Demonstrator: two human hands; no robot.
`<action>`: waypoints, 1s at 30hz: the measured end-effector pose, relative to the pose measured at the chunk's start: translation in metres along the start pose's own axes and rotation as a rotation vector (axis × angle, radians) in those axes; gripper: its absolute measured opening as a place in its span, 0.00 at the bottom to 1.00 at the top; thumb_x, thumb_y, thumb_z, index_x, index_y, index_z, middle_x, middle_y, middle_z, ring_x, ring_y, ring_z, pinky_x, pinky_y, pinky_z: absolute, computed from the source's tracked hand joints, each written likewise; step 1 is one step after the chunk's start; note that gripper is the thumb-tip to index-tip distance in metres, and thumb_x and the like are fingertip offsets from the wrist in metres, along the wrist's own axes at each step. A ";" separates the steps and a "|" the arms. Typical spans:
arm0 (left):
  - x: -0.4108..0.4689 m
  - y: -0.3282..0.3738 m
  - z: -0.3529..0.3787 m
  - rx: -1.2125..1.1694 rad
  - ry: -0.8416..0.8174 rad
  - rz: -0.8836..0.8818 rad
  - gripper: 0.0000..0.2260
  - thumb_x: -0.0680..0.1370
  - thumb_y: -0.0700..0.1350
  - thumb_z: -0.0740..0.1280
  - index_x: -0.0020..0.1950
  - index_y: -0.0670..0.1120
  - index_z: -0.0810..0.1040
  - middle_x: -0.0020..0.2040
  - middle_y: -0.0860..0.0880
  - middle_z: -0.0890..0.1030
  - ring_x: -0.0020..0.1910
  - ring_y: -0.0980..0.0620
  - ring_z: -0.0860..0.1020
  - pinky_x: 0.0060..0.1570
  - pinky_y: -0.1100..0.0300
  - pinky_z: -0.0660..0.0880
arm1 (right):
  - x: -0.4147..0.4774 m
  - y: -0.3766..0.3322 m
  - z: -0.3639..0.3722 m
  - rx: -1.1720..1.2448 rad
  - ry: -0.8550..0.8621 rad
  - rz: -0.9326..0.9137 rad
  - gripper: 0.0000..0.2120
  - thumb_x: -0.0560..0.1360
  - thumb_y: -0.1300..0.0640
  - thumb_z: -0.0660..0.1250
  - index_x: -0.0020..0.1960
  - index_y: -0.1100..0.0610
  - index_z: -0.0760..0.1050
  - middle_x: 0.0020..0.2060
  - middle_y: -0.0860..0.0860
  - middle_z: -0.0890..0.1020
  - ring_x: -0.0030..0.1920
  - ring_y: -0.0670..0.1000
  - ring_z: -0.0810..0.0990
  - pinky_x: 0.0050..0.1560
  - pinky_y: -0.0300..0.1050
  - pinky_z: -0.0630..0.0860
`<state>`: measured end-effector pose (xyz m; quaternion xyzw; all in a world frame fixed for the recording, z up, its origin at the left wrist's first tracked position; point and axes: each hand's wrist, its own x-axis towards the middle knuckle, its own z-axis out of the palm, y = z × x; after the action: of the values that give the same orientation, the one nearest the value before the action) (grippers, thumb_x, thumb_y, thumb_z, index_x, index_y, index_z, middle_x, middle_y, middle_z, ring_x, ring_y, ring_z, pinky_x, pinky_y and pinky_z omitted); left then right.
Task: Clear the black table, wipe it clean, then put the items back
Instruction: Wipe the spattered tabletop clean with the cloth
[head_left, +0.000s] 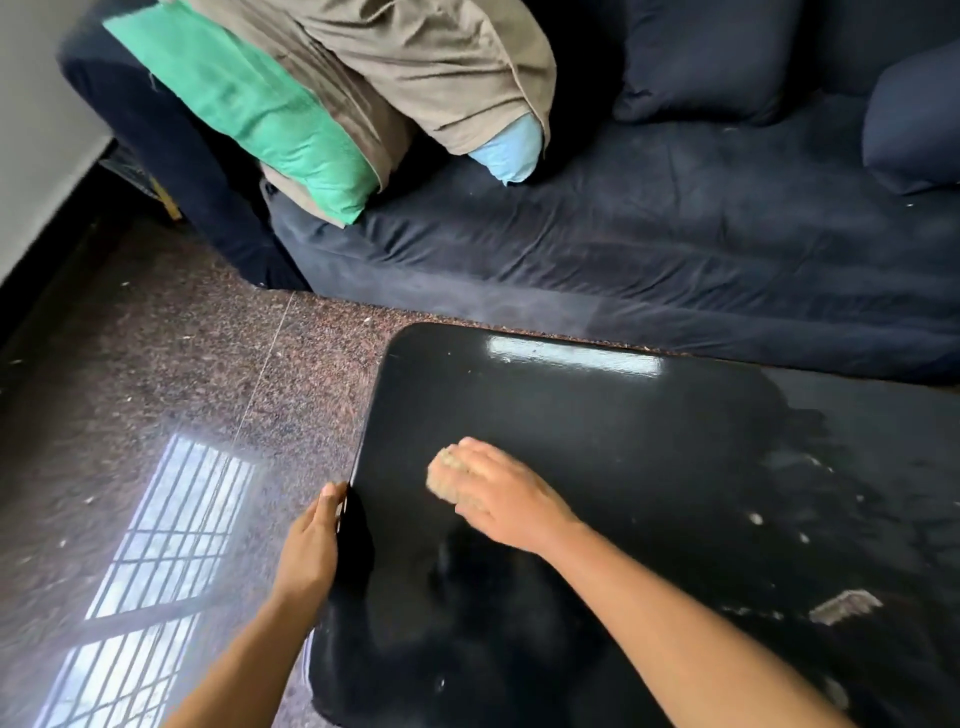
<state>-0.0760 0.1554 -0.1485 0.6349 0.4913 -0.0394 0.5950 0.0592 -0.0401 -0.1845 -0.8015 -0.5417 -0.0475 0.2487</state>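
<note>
The black worktop (597, 441) is filling the lower right of the frame, its glossy top catching a bright strip of light near its far edge. A small tan cloth (444, 475) is lying on the worktop's left part, and the person's right hand (506, 499) is pressing down on it, the fingers (483, 462) lying fairly flat over the cloth rather than curling round it; the hand is slightly blurred. The left hand (311, 545) is resting against the worktop's left edge, its fingers straight and open along the rim, holding nothing. Toward the lower right of the frame, pale smudges and specks (844, 605) are showing on the black surface, well apart from the cloth. Just beyond the worktop's far edge a dark navy sofa (623, 249) is stretching across the upper half of the frame. At its left end a green pillow (260, 104) and a tan pillow (415, 62) are leaning together, with a light blue corner (506, 150) poking out beneath the tan cover. Dark cushions (701, 57) are sitting at the upper right. The speckled stone floor (156, 364) is taking up the left side, mirroring a barred window (156, 545) at the lower left.
</note>
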 end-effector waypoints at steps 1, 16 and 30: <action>-0.002 0.001 0.001 -0.040 -0.013 -0.007 0.20 0.83 0.53 0.53 0.69 0.44 0.73 0.65 0.46 0.76 0.65 0.48 0.73 0.70 0.50 0.64 | -0.004 0.002 -0.002 0.018 0.043 0.170 0.19 0.69 0.61 0.67 0.60 0.55 0.75 0.59 0.53 0.76 0.59 0.56 0.73 0.67 0.46 0.66; -0.029 -0.034 -0.037 -0.104 -0.101 -0.043 0.25 0.83 0.55 0.45 0.56 0.42 0.77 0.54 0.42 0.80 0.55 0.45 0.76 0.58 0.55 0.68 | 0.021 -0.117 0.048 0.081 -0.015 0.597 0.24 0.70 0.59 0.66 0.66 0.55 0.72 0.64 0.55 0.75 0.65 0.60 0.72 0.68 0.54 0.69; -0.076 -0.069 -0.018 0.098 -0.011 0.194 0.22 0.82 0.57 0.51 0.66 0.45 0.73 0.64 0.48 0.76 0.66 0.48 0.71 0.69 0.46 0.65 | -0.130 -0.086 -0.041 -0.029 0.170 0.728 0.23 0.67 0.70 0.68 0.60 0.57 0.76 0.60 0.55 0.76 0.60 0.58 0.73 0.68 0.49 0.66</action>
<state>-0.1705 0.1128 -0.1446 0.7076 0.4216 -0.0091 0.5670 -0.0623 -0.1436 -0.1637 -0.9383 -0.1979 -0.0301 0.2819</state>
